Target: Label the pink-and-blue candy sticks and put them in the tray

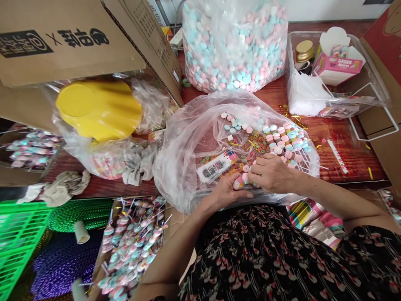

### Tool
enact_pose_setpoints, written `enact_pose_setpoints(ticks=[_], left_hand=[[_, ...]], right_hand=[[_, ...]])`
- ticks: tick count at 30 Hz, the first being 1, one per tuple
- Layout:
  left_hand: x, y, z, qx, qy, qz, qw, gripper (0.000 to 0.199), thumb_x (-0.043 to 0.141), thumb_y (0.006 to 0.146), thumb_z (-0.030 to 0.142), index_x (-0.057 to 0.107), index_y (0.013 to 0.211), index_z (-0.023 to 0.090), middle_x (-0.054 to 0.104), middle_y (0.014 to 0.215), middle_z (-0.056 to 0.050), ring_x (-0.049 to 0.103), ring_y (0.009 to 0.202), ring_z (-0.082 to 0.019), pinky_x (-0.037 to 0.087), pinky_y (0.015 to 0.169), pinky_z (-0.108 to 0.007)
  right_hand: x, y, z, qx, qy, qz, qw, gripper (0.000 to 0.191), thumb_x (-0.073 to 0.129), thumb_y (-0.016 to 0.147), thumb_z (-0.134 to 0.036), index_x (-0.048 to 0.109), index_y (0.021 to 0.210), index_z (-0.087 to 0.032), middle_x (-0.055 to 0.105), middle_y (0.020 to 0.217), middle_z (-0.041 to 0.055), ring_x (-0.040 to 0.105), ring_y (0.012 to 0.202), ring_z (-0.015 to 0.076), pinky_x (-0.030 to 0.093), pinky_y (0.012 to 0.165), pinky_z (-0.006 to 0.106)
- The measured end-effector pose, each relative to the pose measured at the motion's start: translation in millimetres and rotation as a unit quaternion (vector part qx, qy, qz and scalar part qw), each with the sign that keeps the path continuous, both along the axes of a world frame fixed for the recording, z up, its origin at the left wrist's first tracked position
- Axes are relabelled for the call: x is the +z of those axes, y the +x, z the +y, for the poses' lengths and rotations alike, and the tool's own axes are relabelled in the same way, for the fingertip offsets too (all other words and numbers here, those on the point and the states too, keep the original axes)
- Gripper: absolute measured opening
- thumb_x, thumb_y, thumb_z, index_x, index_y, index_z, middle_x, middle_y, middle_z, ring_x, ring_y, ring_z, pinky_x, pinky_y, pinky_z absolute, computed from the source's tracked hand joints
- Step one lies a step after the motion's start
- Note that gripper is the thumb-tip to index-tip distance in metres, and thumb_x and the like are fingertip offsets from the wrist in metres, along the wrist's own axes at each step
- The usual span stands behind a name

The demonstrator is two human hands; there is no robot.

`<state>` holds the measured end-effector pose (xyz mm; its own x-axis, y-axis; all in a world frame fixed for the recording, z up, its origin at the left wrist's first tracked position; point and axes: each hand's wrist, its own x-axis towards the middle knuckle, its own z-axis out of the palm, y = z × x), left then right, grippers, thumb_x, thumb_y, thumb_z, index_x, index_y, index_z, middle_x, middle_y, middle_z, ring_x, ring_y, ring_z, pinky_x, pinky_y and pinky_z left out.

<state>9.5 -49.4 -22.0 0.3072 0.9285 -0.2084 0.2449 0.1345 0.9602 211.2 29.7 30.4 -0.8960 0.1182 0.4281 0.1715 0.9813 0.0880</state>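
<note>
My left hand (230, 190) is closed around one end of a row of round candies (240, 180), pink with some yellow. My right hand (272, 173) pinches the same row from the other side, its fingers covering much of it. Whether a stick runs through the row is hidden. Both hands work over an opened clear plastic bag (183, 146) spread on the red-brown table. On it lie a pile of pink and blue candies (286, 140), small ring-shaped candies (258, 144) and a printed white packet (216, 166). Thin white sticks (310, 165) lie right of the pile.
Behind stands a big clear bag of pink and blue candies (238, 62). A clear plastic bin (372, 94) is at back right. Left are a yellow bowl (98, 108) and a cardboard box (72, 37). Wrapped candy skewers (134, 246) fill a box below the table edge.
</note>
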Motion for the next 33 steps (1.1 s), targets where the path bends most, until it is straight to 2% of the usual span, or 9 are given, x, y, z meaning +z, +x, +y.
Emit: enact_pose_setpoints(ticks=[4,7,10,14,19,23,26,29,33], left_hand=[[10.8,-9,-3,-0.054,0.006,0.002,0.999,0.038,0.074,0.079,0.049,0.065,0.093,0.015,0.059,0.083,0.001,0.048,0.076,-0.014,0.039,0.07,-0.024],[21.9,-20,-2,-0.108,-0.054,-0.08,0.989,0.037,0.067,0.085,0.049,0.066,0.104,0.017,0.064,0.094,-0.001,0.054,0.083,-0.015,0.044,0.077,-0.024],[25.3,-32,6,-0.188,-0.141,-0.141,0.962,0.042,0.072,0.081,0.048,0.069,0.108,0.016,0.07,0.099,-0.005,0.062,0.089,-0.018,0.048,0.083,-0.027],[11.6,-37,19,-0.266,-0.243,-0.194,0.913,0.045,0.081,0.072,0.048,0.074,0.101,0.015,0.076,0.096,-0.01,0.069,0.086,-0.02,0.052,0.081,-0.029],[-5.2,-20,19,-0.296,-0.312,-0.256,0.866,0.051,0.088,0.063,0.044,0.07,0.101,0.016,0.076,0.089,-0.009,0.072,0.082,-0.022,0.056,0.079,-0.033],[-0.4,-3,10,-0.216,-0.286,-0.198,0.912,0.043,0.088,0.062,0.042,0.066,0.087,0.015,0.067,0.067,0.0,0.065,0.059,-0.016,0.052,0.06,-0.027],[6.0,4,6,-0.133,-0.223,-0.134,0.956,0.04,0.087,0.063,0.042,0.058,0.068,0.016,0.052,0.056,0.006,0.049,0.048,-0.009,0.04,0.048,-0.023],[7.2,6,6,-0.075,-0.138,-0.091,0.983,0.041,0.086,0.062,0.043,0.056,0.067,0.015,0.047,0.059,0.006,0.039,0.053,-0.008,0.031,0.049,-0.022],[1.7,5,7,-0.01,-0.03,-0.011,0.999,0.036,0.082,0.067,0.042,0.063,0.077,0.014,0.053,0.071,0.003,0.043,0.067,-0.011,0.035,0.059,-0.022]], right_hand=[[11.1,3,6,0.001,0.028,0.027,0.999,0.021,0.052,0.095,-0.017,0.065,0.079,-0.018,0.057,0.068,0.0007,0.039,0.07,0.0157,0.02,0.066,0.033],[18.5,5,9,0.022,0.026,0.041,0.999,0.022,0.051,0.096,-0.017,0.064,0.079,-0.019,0.058,0.07,-0.0005,0.04,0.071,0.0145,0.023,0.068,0.033],[23.1,7,8,0.047,0.019,0.044,0.998,0.017,0.052,0.096,-0.017,0.063,0.083,-0.02,0.059,0.073,-0.0018,0.042,0.073,0.0132,0.027,0.074,0.033],[28.3,9,5,0.086,0.036,0.021,0.995,0.015,0.054,0.096,-0.017,0.06,0.083,-0.02,0.058,0.074,-0.0027,0.044,0.077,0.0124,0.031,0.083,0.037],[33.4,13,6,0.117,0.092,0.02,0.989,0.015,0.056,0.094,-0.014,0.06,0.08,-0.019,0.059,0.081,-0.0014,0.046,0.083,0.0134,0.032,0.087,0.042],[30.7,15,7,0.111,0.085,0.026,0.99,0.014,0.057,0.093,-0.012,0.061,0.081,-0.018,0.06,0.083,0.0002,0.048,0.084,0.0144,0.033,0.087,0.042],[23.6,12,6,0.081,0.04,0.017,0.996,0.019,0.053,0.096,-0.014,0.06,0.079,-0.018,0.059,0.078,-0.0007,0.047,0.08,0.0135,0.032,0.084,0.039],[15.7,7,7,0.063,0.001,-0.002,0.998,0.021,0.05,0.098,-0.017,0.062,0.081,-0.018,0.058,0.072,-0.001,0.044,0.073,0.0133,0.029,0.074,0.034],[10.4,2,4,0.043,-0.028,-0.014,0.999,0.019,0.05,0.098,-0.02,0.064,0.085,-0.017,0.062,0.077,0.0008,0.044,0.07,0.0136,0.024,0.065,0.031]])
